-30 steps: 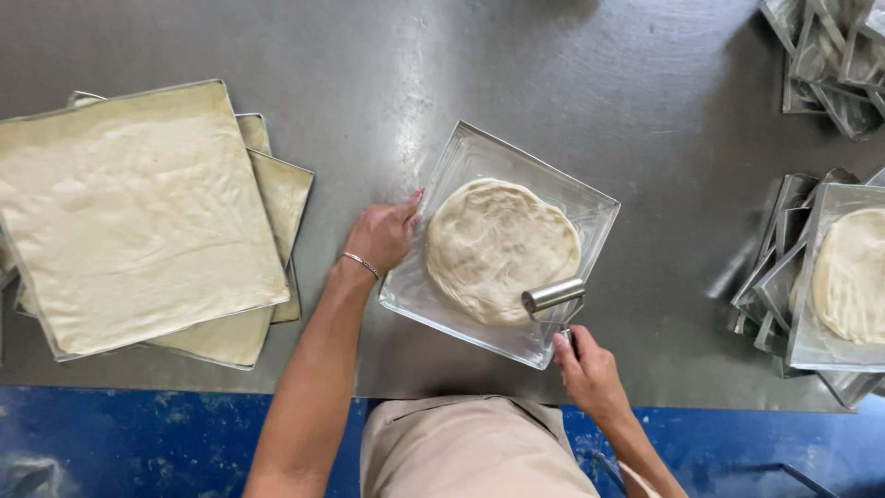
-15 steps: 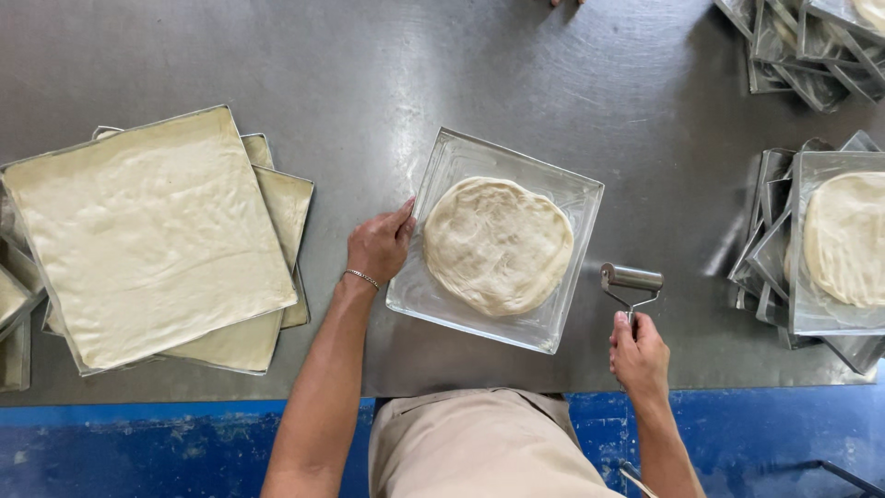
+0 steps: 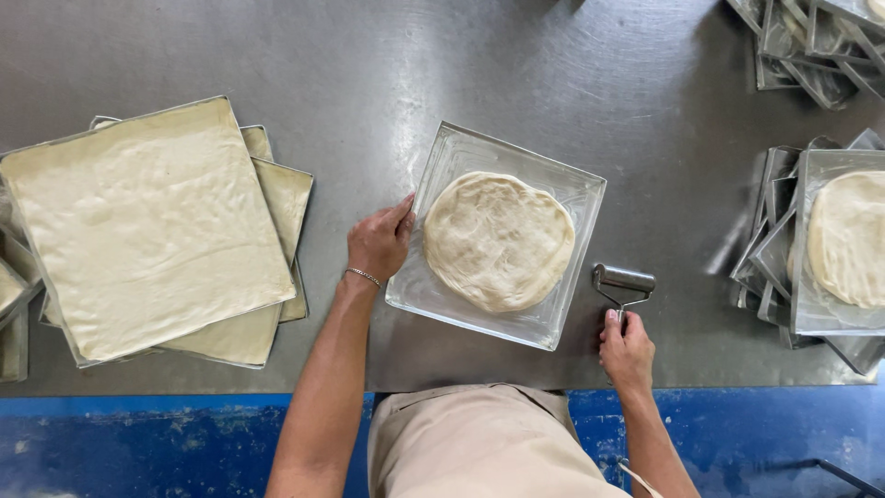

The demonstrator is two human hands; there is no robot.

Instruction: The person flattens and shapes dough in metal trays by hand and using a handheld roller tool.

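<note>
Overhead view of a steel worktable (image 3: 553, 74). A square metal pan (image 3: 433, 286), set slightly askew, lies near the table's front edge and carries a round, flattened disc of dough (image 3: 498, 240) that leaves the pan's corners bare. The left hand (image 3: 378, 244) rests against the pan's left rim, fingers curled on the edge and thumb pointing toward the dough; a thin bracelet (image 3: 364, 275) circles the wrist. The right hand (image 3: 627, 350) is closed around the handle of a small metal roller (image 3: 624, 278), whose cylinder lies on the table just beside the pan's right corner, clear of the dough. The pan thus sits between the two hands, touched by the left, adjacent to the tool held by the right.

To the left, a stack of square pans (image 3: 277, 203) is topped by one filled edge to edge with a sheet of dough (image 3: 147, 226). At the right edge, further stacked pans (image 3: 770, 240) hold another dough round (image 3: 848, 240); empty pans (image 3: 802, 46) are heaped at the upper right. The person's beige apron (image 3: 479, 443) shows at the bottom.
</note>
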